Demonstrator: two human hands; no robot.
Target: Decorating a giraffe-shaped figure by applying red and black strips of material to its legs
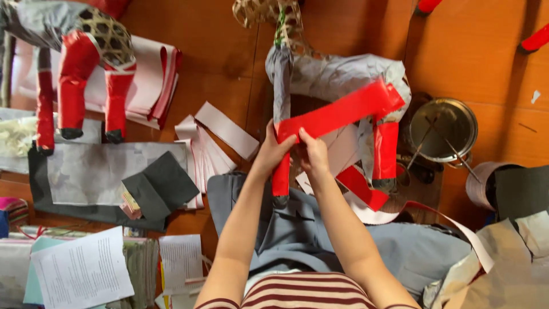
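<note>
Pinching one end of a red paper strip (337, 111), the left hand (271, 151) and right hand (313, 153) both clamp it against the paper-covered woven horse frame (337, 74); a metal bowl (443, 129) sits at three o'clock.

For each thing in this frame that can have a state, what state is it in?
Left hand: gripping the red paper strip's near end.
Right hand: pinching the same end.
Red paper strip: flat, laid across the horse's body.
Paper horse in hand: partly covered, grey body, woven frame bare at the neck.
Second paper horse: standing, red legs, frame partly bare.
Metal pot: open, sticks inside.
Grey paper sheet: folded.
</note>
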